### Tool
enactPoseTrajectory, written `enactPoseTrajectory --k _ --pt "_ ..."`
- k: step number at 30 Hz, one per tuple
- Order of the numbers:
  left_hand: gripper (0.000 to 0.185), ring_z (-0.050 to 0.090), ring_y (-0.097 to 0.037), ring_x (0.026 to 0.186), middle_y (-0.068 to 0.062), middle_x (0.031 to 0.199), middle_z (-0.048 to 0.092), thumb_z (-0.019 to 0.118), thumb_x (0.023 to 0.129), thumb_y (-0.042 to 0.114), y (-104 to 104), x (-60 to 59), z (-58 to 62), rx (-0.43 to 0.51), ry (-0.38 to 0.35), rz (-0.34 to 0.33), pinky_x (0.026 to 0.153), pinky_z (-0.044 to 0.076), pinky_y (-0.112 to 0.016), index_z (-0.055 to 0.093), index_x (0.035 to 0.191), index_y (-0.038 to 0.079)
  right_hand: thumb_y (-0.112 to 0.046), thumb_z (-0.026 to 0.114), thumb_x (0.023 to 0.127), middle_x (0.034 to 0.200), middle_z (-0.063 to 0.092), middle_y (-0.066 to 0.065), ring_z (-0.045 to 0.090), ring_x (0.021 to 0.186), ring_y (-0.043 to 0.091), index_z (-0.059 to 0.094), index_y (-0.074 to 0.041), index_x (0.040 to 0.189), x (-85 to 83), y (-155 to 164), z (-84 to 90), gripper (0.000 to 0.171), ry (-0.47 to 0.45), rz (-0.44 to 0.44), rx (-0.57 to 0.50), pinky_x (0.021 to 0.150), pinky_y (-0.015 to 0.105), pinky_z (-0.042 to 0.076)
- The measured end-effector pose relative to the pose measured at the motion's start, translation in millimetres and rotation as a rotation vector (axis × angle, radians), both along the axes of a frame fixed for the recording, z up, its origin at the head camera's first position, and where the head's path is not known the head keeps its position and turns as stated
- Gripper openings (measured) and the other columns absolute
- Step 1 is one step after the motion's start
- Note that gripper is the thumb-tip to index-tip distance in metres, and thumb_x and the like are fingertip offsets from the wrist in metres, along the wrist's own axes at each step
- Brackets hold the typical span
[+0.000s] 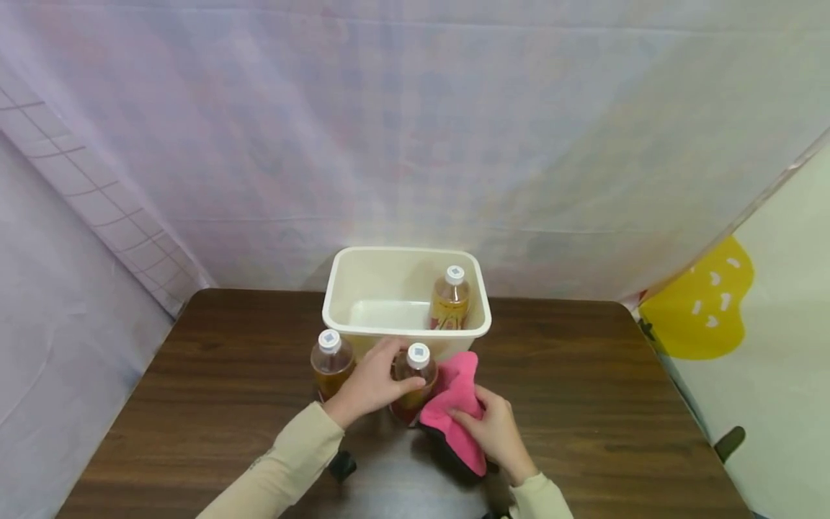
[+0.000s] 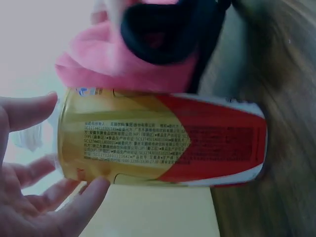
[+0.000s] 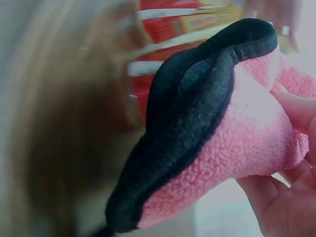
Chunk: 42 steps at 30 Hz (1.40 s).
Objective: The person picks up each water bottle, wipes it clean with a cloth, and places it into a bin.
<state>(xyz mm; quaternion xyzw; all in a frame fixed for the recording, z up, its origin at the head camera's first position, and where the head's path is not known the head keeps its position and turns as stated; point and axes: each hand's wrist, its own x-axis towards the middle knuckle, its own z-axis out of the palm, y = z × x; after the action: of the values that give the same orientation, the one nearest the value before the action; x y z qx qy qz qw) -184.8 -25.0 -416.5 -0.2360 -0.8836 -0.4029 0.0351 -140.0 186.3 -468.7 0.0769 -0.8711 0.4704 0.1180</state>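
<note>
My left hand (image 1: 379, 382) curls round the upper body of a drink bottle (image 1: 416, 388) with a white cap, which stands upright on the table. Its yellow and red label (image 2: 163, 138) faces the left wrist camera. In my right hand (image 1: 494, 430), fingers and thumb pinch a pink towel (image 1: 462, 396), fluffy and edged in black (image 3: 192, 133). The towel lies against the bottle's right side. A second bottle (image 1: 332, 366) with a white cap stands to the left, beside my left wrist.
Behind the hands stands a cream plastic bin (image 1: 405, 334) with a third bottle (image 1: 449, 301) upright at its right end. A small black object (image 1: 341, 466) lies near the left forearm. The brown wooden table (image 1: 583, 382) ends at a hanging curtain (image 1: 402, 144).
</note>
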Motion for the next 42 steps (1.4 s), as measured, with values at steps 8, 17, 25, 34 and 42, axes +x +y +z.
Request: enactPoseTrajectory --k 8,17,25,34,42 --pt "0.049 0.054 -0.02 0.092 -0.008 0.101 0.056 0.073 0.074 0.025 -5.8 -1.1 3.6 -0.048 -0.001 -0.074 0.082 0.046 -0.039 0.059 0.117 0.006 -0.006 0.079 0.066 0.073 0.064 0.003 0.049 0.059 0.006 0.065 -0.007 0.087 -5.5 0.8 33.4 0.024 0.057 0.018 0.014 0.051 0.021 0.044" --pt "0.04 0.058 -0.023 0.095 -0.01 0.104 0.061 0.07 0.075 0.009 -10.7 -2.8 3.5 0.014 -0.016 -0.13 0.084 0.048 -0.037 0.056 0.111 0.002 -0.009 0.079 0.066 0.072 0.063 0.001 0.049 0.059 0.007 0.065 -0.009 0.085 -16.1 -16.1 50.0 0.024 0.147 0.118 0.065 0.052 0.021 0.045" --pt "0.033 0.057 -0.016 0.078 -0.005 0.094 0.062 0.069 0.071 0.008 -10.1 2.4 -0.2 0.097 -0.014 -0.076 0.066 0.049 -0.025 0.057 0.103 0.006 -0.008 0.08 0.065 0.071 0.063 0.0 0.049 0.059 0.007 0.065 -0.009 0.08 -18.9 -24.7 48.8 0.021 0.147 0.119 0.08 0.053 0.021 0.045" --pt "0.032 0.053 -0.014 0.075 -0.003 0.091 0.06 0.07 0.072 0.007 -6.0 4.3 -3.3 0.095 0.031 -0.027 0.063 0.046 -0.024 0.057 0.101 0.007 -0.01 0.08 0.066 0.073 0.066 0.002 0.054 0.06 0.009 0.067 -0.007 0.082 -20.4 -26.2 49.8 0.021 0.09 0.11 0.119 0.055 0.023 0.048" --pt "0.035 0.052 -0.012 0.074 -0.002 0.093 0.061 0.073 0.075 0.016 -5.4 4.1 -4.8 0.093 -0.013 0.002 0.063 0.045 -0.023 0.056 0.105 0.01 -0.001 0.079 0.062 0.061 0.061 0.002 0.049 0.054 0.005 0.064 -0.005 0.074 -16.5 -21.7 25.2 0.02 0.122 0.073 0.14 0.047 0.02 0.043"
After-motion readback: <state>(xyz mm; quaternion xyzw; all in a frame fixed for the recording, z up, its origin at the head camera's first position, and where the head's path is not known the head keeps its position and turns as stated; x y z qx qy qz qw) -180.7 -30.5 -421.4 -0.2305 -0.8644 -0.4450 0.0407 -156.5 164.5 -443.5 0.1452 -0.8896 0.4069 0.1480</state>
